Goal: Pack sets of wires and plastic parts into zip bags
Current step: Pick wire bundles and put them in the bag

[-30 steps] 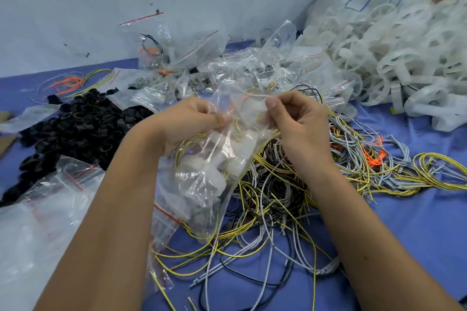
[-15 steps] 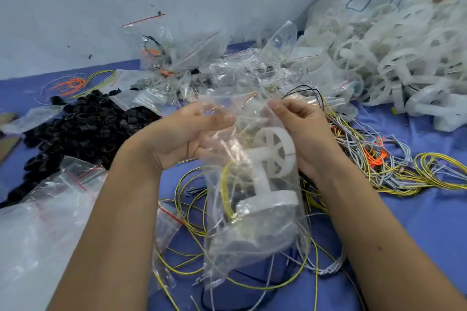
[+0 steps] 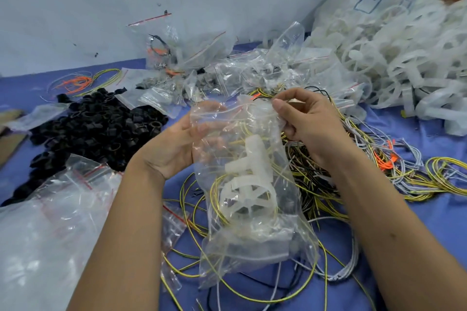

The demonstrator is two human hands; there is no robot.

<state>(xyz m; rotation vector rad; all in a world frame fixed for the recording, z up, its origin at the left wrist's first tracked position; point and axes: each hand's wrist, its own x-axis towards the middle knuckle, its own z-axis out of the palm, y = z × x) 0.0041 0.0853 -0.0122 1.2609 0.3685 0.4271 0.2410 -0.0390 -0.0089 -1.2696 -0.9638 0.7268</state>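
Clear, crinkled zip bag in our grasp, above the wire tangle, white plastic part and yellow wires inside (mouth uppermost), left hand cupping its side, right hand pinching its top edge.

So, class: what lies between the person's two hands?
In the head view, the clear zip bag holding white plastic parts hangs between left hand and right hand.
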